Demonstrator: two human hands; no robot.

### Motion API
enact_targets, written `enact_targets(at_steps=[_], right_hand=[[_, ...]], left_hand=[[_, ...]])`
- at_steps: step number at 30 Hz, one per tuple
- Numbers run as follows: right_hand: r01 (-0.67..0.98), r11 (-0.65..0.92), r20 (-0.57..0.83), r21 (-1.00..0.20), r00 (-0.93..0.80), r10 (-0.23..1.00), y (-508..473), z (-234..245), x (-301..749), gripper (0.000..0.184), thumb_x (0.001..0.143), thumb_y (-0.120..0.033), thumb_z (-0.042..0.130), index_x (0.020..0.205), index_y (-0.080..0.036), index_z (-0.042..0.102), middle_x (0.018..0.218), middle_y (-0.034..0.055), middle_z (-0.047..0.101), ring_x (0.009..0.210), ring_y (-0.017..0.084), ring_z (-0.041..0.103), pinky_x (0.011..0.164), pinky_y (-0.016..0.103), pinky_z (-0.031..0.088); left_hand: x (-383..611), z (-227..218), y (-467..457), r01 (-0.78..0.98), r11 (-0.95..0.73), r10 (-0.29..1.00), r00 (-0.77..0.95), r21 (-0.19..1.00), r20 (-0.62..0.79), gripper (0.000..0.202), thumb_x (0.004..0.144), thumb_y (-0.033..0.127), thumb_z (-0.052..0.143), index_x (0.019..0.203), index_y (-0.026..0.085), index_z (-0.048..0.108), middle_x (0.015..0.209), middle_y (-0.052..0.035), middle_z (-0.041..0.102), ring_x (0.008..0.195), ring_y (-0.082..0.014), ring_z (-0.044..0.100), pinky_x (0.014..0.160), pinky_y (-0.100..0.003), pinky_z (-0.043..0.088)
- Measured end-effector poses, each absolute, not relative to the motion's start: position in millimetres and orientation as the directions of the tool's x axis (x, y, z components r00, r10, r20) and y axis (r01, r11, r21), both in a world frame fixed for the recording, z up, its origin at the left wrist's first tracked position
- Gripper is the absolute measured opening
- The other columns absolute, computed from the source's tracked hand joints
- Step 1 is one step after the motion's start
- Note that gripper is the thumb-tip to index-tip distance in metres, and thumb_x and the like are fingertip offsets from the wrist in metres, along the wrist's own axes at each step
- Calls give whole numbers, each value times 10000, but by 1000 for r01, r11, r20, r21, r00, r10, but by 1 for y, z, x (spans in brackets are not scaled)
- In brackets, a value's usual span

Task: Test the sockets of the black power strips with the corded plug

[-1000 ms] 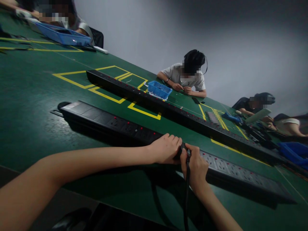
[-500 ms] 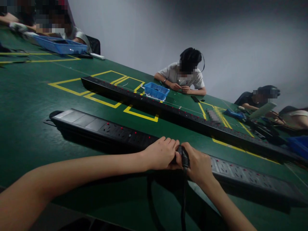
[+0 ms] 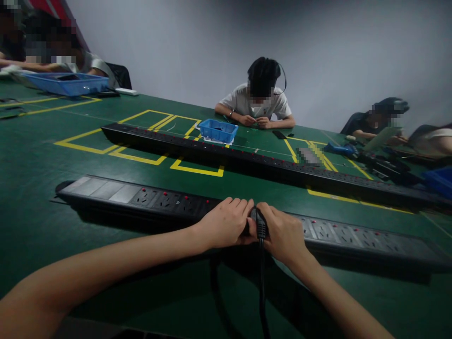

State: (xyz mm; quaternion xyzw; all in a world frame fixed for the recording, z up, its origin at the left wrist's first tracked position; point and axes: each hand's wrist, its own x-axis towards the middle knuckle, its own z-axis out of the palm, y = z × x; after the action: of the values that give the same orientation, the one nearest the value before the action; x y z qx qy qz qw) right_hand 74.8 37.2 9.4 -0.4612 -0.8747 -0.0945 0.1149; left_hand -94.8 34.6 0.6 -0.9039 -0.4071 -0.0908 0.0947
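A long black power strip [image 3: 122, 195] with grey panels and red-lit sockets lies across the near side of the table. Its middle is covered by both my hands. My left hand [image 3: 228, 223] is closed over the strip, fingers over its top, close against the plug. My right hand [image 3: 284, 230] grips a black plug [image 3: 260, 223] from the right, and the plug sits at the strip's sockets. From it a black cable [image 3: 262, 287] hangs down toward me. The plug's pins are hidden, so how deep it sits I cannot tell.
Behind lies a second, longer black power strip [image 3: 197, 148]. Beyond it stands a small blue basket [image 3: 219, 132], with a person [image 3: 268, 101] seated across the green table [image 3: 31, 155]. More people sit left and right. A larger blue tray [image 3: 67, 84] stands far left.
The whole view has shifted, so strips and hands appear slightly further left and more level. Both hands keep the same hold at the plug and strip.
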Motion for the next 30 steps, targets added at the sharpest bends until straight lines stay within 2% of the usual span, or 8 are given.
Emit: enact_targets(at_steps=[5,11,19,24,30], right_hand=[[831,552,267,68,-548,793,36,11,75,287,704,-285,515,971,-180,501,797,37,605,669,169,534,542,249,244],[838,541,280,69,-537,796,35,11,74,249,787,-339,443,969,-181,504,785,38,604,659,173,536,544,253,252],[834,548,287,69,-543,789,35,12,74,263,732,-274,500,978,-179,503,793,37,605,649,156,532,534,246,246],[832,551,312,63,-541,781,35,12,73,222,780,-301,455,958,-179,510,781,40,604,650,157,535,533,246,249],[830,554,299,60,-544,783,35,12,74,227,758,-294,486,953,-180,508,789,37,604,651,154,537,528,245,250]], left_hand=[[-95,0,35,758,-649,728,644,-64,234,605,811,490,362,1200,29,404,1096,-175,527,987,-277,492,794,-369,367],[-94,0,35,761,-644,730,641,-76,239,588,813,486,361,1187,37,420,1094,-172,528,978,-277,496,793,-371,371],[-95,0,34,757,-650,724,644,-71,248,627,815,518,333,1194,25,417,1102,-176,524,984,-282,489,790,-374,373],[-95,1,34,755,-652,722,646,-69,247,632,811,517,346,1201,23,411,1104,-176,525,988,-282,490,792,-372,372],[-95,0,35,755,-650,720,647,-80,251,618,810,517,353,1194,36,412,1104,-179,526,990,-275,496,790,-365,366]])
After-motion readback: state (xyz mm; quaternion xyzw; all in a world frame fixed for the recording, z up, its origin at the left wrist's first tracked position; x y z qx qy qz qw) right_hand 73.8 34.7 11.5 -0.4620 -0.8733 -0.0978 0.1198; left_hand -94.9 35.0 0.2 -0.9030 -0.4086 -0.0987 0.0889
